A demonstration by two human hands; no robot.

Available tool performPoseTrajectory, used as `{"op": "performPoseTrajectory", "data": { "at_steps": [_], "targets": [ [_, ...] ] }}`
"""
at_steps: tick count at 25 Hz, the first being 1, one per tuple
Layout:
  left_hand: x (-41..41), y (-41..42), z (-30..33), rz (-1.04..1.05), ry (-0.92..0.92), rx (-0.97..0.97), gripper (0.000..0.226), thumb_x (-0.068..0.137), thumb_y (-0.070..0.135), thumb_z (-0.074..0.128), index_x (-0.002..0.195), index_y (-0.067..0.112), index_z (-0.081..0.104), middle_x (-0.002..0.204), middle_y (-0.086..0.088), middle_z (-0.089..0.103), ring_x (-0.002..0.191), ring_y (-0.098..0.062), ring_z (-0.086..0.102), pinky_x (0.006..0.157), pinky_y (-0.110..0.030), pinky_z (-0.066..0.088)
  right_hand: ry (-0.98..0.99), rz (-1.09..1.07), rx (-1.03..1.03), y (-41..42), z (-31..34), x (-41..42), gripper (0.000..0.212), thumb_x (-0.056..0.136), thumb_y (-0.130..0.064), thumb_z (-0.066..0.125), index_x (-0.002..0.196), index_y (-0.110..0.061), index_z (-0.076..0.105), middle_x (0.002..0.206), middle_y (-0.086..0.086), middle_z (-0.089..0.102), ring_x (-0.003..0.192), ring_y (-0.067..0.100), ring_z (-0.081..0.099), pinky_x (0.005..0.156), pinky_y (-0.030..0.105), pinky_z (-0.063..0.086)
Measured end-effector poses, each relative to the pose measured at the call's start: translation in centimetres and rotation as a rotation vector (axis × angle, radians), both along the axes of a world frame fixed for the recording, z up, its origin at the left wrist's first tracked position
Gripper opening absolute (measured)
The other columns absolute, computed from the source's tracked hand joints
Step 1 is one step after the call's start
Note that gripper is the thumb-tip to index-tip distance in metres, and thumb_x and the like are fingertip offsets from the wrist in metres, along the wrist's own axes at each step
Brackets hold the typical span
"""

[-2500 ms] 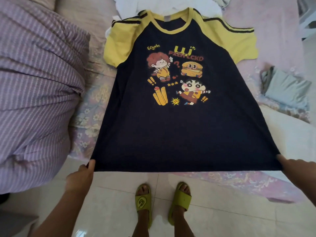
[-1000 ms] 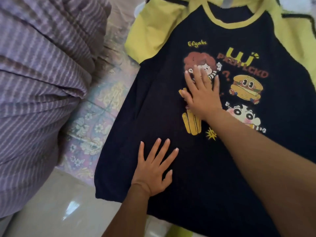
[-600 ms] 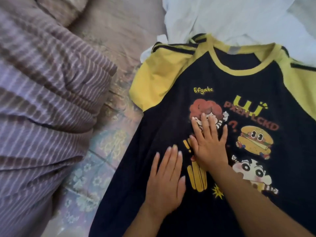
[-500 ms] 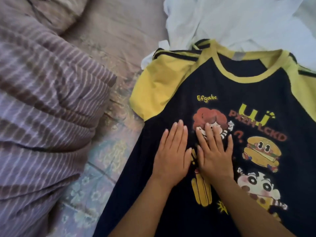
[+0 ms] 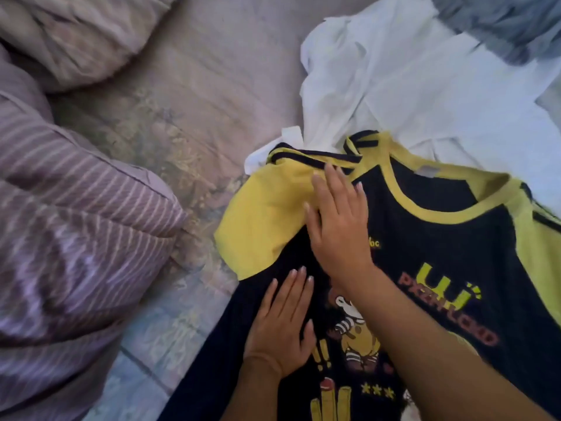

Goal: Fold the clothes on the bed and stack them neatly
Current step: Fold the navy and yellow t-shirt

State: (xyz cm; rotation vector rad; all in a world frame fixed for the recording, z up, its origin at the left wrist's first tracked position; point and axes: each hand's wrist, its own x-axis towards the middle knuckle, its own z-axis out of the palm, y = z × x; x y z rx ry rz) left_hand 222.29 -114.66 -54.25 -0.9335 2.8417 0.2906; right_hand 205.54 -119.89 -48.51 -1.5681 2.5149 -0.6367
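Right hand (image 5: 337,220): lying flat, fingers straight, pressing the navy T-shirt (image 5: 440,268) where its yellow sleeve (image 5: 261,220) is joining the body, gripping nothing; left hand (image 5: 280,326): lying flat below it, fingers extended, pressing the navy chest; T-shirt: lying face up on the bed (image 5: 188,123), collar overlapping a white garment (image 5: 409,86); striped quilt (image 5: 69,226): bunching at left

Both flat on navy-and-yellow shirt (image 5: 440,253), right hand (image 5: 337,220) at shoulder, left hand (image 5: 282,326) lower
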Motion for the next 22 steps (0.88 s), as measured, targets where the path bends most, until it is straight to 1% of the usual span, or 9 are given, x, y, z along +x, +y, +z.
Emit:
{"op": "performPoseTrajectory", "data": {
  "at_steps": [3, 5, 8, 11, 14, 16, 18, 20, 22],
  "targets": [
    [-0.3, -0.1, 0.1, 0.022, 0.010, 0.021, 0.069, 0.083, 0.035, 0.042, 0.144, 0.005, 0.047, 0.151, -0.012, 0.050, 0.142, -0.024, 0.033, 0.127, -0.038, 0.000, -0.037, 0.168, 0.445, -10.3, 2.9, -4.0, 0.063, 0.103, -0.053, 0.046, 0.149, -0.010, 0.040, 0.144, 0.009, 0.055, 0.139, 0.029, 0.044, 0.122, 0.054, 0.015],
    [-0.2, 0.2, 0.3, 0.022, -0.002, 0.022, 0.068, 0.083, 0.036, 0.042, 0.144, 0.006, 0.050, 0.151, -0.010, 0.049, 0.142, -0.023, 0.035, 0.127, -0.038, 0.000, -0.124, 0.247, 0.612, -11.7, 3.6, -4.8, 0.053, 0.099, -0.050, 0.057, 0.137, -0.014, 0.050, 0.133, 0.008, 0.060, 0.126, 0.030, 0.052, 0.110, 0.045, 0.034],
    [-0.1, 0.1, 0.1, 0.012, -0.017, 0.019, 0.068, 0.085, 0.037, 0.041, 0.145, 0.007, 0.050, 0.153, -0.009, 0.047, 0.142, -0.022, 0.038, 0.126, -0.039, 0.000, -0.358, 0.354, 0.377, -5.2, 4.0, -4.8, 0.029, 0.096, -0.021, 0.069, 0.118, -0.003, 0.064, 0.114, 0.014, 0.065, 0.108, 0.033, 0.056, 0.092, 0.043, 0.044],
    [-0.1, 0.3, 0.1, 0.039, -0.026, 0.083, 0.065, 0.088, 0.038, 0.041, 0.145, 0.008, 0.051, 0.151, -0.008, 0.050, 0.140, -0.022, 0.045, 0.125, -0.040, 0.007, -0.233, 0.522, 0.269, 5.1, 2.8, -6.8, 0.015, 0.088, -0.001, 0.073, 0.102, 0.002, 0.067, 0.100, 0.014, 0.068, 0.100, 0.032, 0.061, 0.105, 0.045, 0.041],
    [0.1, 0.3, -0.9, 0.100, -0.191, 0.240, 0.055, 0.102, 0.040, 0.036, 0.149, 0.015, 0.047, 0.150, -0.006, 0.052, 0.141, -0.026, 0.044, 0.123, -0.040, 0.017, -0.324, 0.459, 0.546, 8.8, 1.6, -9.0, 0.033, 0.088, -0.005, 0.074, 0.120, -0.005, 0.065, 0.119, 0.010, 0.068, 0.122, 0.030, 0.059, 0.126, 0.043, 0.015],
    [0.2, 0.3, -1.8, 0.131, -0.233, 0.271, 0.055, 0.105, 0.043, 0.032, 0.151, 0.017, 0.044, 0.152, -0.007, 0.049, 0.144, -0.027, 0.038, 0.124, -0.041, 0.014, -0.291, 0.450, 0.519, 7.7, 1.2, -8.4, 0.054, 0.084, -0.021, 0.082, 0.132, -0.007, 0.061, 0.131, 0.010, 0.064, 0.133, 0.030, 0.051, 0.126, 0.045, 0.009],
    [0.1, 0.3, -2.0, 0.120, -0.221, 0.199, 0.057, 0.104, 0.043, 0.034, 0.153, 0.016, 0.040, 0.155, -0.007, 0.045, 0.146, -0.027, 0.036, 0.125, -0.043, 0.013, -0.150, 0.613, 0.460, 5.9, 1.9, -6.6, 0.063, 0.080, -0.031, 0.085, 0.134, -0.008, 0.062, 0.134, 0.010, 0.063, 0.133, 0.032, 0.048, 0.123, 0.052, 0.016],
    [0.1, 0.3, -1.6, 0.129, -0.171, 0.168, 0.057, 0.104, 0.041, 0.037, 0.154, 0.015, 0.039, 0.157, -0.007, 0.043, 0.146, -0.027, 0.036, 0.125, -0.043, 0.013, -0.097, 0.724, 0.430, 4.7, 2.6, -5.1, 0.046, 0.082, -0.020, 0.082, 0.124, -0.007, 0.068, 0.123, 0.012, 0.067, 0.125, 0.034, 0.054, 0.112, 0.052, 0.033],
    [-0.1, 0.4, -0.2, 0.109, -0.082, 0.102, 0.055, 0.101, 0.037, 0.047, 0.150, 0.013, 0.046, 0.151, -0.008, 0.050, 0.141, -0.027, 0.043, 0.123, -0.044, 0.022, -0.276, 0.607, 0.444, 4.4, 3.7, -4.5, 0.031, 0.086, 0.000, 0.068, 0.117, -0.003, 0.067, 0.113, 0.016, 0.067, 0.110, 0.037, 0.058, 0.093, 0.045, 0.044]
  ]
}}
